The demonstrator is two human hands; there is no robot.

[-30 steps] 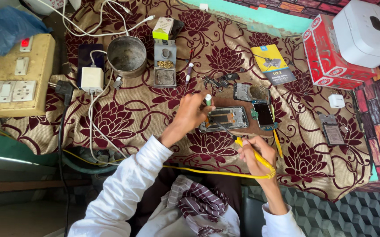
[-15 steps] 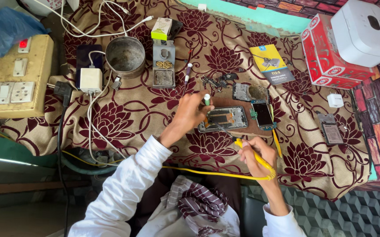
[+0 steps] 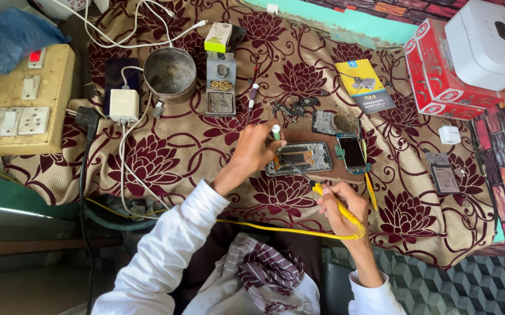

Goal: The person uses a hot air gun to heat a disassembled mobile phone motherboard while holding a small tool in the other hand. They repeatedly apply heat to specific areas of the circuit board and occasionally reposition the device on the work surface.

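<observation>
My left hand holds a small white and green tube over the left end of an opened phone that lies on the patterned cloth. In my right hand is a yellow soldering iron, its thin tip reaching up and left onto the opened phone. Its yellow cord runs left across my lap. Just right of the opened phone lies a second small phone with a dark screen.
A metal bowl, a charger and a tip-cleaner stand sit at the back left. A switchboard is at far left. Red boxes and a white device stand at back right. Loose parts lie behind the phone.
</observation>
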